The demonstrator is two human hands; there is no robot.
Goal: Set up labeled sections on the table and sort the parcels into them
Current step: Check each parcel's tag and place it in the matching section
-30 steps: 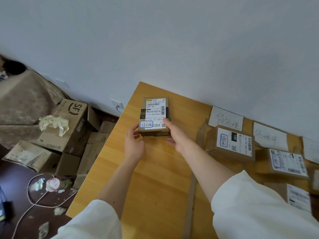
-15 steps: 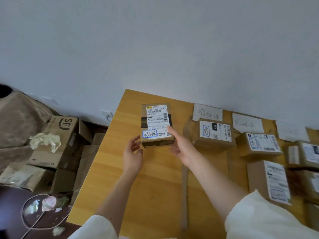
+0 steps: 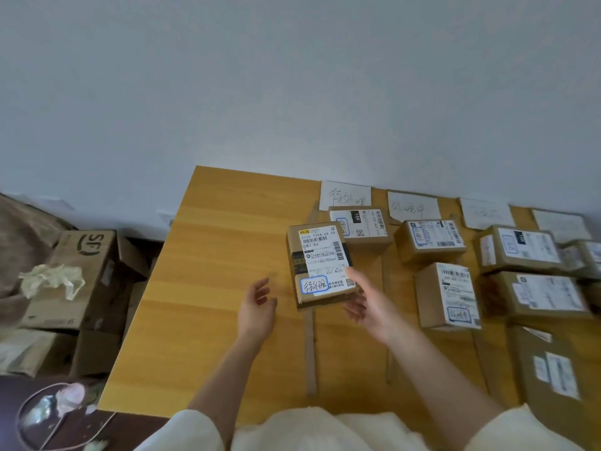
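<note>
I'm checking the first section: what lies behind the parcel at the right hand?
Behind the parcel stands another parcel, its near left corner covered. Beyond it a handwritten paper label lies by the wall. The right hand touches the front parcel.

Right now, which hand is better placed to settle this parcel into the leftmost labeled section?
Right hand: it touches the brown cardboard parcel with the blue-circled label, beside that section. Left hand hangs open, apart.

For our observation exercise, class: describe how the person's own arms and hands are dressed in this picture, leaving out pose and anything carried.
Both forearms are bare. The left hand and right hand wear no gloves, and no rings, watch or bracelet show on them. Loose cream-white sleeves, soft and slightly fuzzy-looking, are pushed up towards the elbows: the left sleeve and the right sleeve. No print or marking is visible on the fabric.
</note>
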